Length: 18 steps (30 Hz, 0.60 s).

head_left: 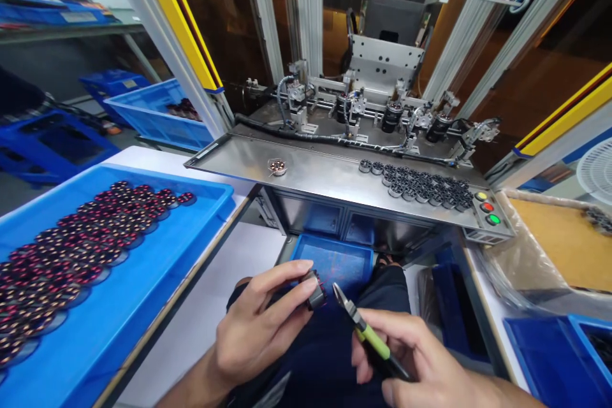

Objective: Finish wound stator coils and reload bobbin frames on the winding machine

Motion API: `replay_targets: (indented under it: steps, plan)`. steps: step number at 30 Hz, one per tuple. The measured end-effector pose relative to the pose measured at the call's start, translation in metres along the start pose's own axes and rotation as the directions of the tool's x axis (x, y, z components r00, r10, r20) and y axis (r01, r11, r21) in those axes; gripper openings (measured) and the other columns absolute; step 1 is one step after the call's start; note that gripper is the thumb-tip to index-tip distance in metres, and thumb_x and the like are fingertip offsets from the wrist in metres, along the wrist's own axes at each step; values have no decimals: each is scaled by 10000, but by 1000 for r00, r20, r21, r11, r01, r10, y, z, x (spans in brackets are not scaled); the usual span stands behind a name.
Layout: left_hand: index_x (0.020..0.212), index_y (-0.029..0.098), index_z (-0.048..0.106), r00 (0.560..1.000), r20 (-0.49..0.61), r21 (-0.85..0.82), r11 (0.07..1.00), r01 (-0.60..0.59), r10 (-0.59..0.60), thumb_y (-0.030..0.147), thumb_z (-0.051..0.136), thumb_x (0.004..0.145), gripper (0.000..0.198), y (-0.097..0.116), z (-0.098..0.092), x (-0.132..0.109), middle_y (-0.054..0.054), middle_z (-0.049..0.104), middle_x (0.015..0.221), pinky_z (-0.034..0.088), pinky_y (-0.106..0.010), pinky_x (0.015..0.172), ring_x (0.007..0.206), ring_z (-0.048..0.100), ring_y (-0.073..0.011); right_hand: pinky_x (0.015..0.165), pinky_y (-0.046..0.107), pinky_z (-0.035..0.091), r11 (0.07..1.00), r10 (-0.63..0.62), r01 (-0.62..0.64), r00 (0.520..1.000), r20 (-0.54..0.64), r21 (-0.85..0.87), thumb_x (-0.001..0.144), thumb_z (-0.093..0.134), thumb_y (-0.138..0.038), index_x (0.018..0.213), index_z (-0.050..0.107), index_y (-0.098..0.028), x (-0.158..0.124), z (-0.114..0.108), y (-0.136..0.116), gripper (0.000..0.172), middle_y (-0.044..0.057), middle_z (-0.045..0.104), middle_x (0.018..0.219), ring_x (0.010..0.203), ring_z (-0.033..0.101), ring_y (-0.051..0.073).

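Note:
My left hand (261,325) pinches a small dark wound stator (316,290) between thumb and fingers, over my lap. My right hand (411,357) grips green-handled cutters (366,328), whose open jaws point up-left, close to thin wires at the stator's edge. A blue tray (143,306) on my left carries several rows of copper-wound stators (71,248). On the steel shelf (325,172) ahead lies one wound stator (277,167), and a cluster of bare dark stator cores (421,186) lies to the right.
Behind the shelf stands a winding machine (377,102) with several spindles. Yellow, red and green buttons (486,207) sit at the shelf's right end. A blue bin (335,261) rests under the shelf. A bag-lined box (554,242) and blue crate (559,357) stand at right.

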<state>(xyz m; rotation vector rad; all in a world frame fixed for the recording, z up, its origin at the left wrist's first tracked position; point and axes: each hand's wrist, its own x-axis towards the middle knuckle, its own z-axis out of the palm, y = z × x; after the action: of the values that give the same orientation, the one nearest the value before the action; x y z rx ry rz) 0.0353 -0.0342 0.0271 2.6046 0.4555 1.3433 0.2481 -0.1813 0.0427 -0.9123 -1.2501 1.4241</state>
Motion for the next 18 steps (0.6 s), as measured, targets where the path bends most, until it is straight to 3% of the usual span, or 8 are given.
replay_targets:
  steps: [2, 5, 10, 18]
  plan:
    - [1235, 193, 621, 999, -11, -10, 999, -43, 43, -42, 656, 769, 523, -1, 0, 1, -92, 649, 1148, 589, -314, 932, 1042, 691, -209, 801, 313, 522, 996, 72, -74, 997, 41, 46, 678, 548, 14, 1412, 510, -273, 3, 1, -3, 790, 36, 614, 968, 852, 599, 136]
    - [1257, 157, 606, 993, -71, -57, 994, -96, 92, -82, 686, 718, 595, 1, -1, 7, -99, 702, 1094, 595, -331, 929, 1050, 693, -227, 789, 303, 513, 995, 74, -77, 996, 50, 67, 673, 549, 5, 1397, 526, -275, 6, 2, -4, 776, 29, 606, 967, 842, 588, 129]
    - [1324, 179, 522, 992, -114, -195, 978, -67, 45, -115, 686, 698, 710, 2, -2, 14, -107, 738, 1055, 613, -359, 883, 1000, 713, -209, 777, 294, 512, 997, 39, -42, 998, 45, 70, 675, 533, 25, 1436, 475, -303, 5, 2, 0, 831, 24, 609, 971, 841, 594, 123]
    - [1251, 137, 509, 994, -98, -240, 968, -70, 48, -156, 659, 701, 641, 1, -1, 11, -137, 734, 1049, 601, -381, 895, 1057, 688, -203, 706, 282, 508, 991, 114, -115, 993, 16, 65, 656, 540, -5, 1369, 554, -194, 8, 4, -8, 739, 39, 615, 902, 775, 585, 129]
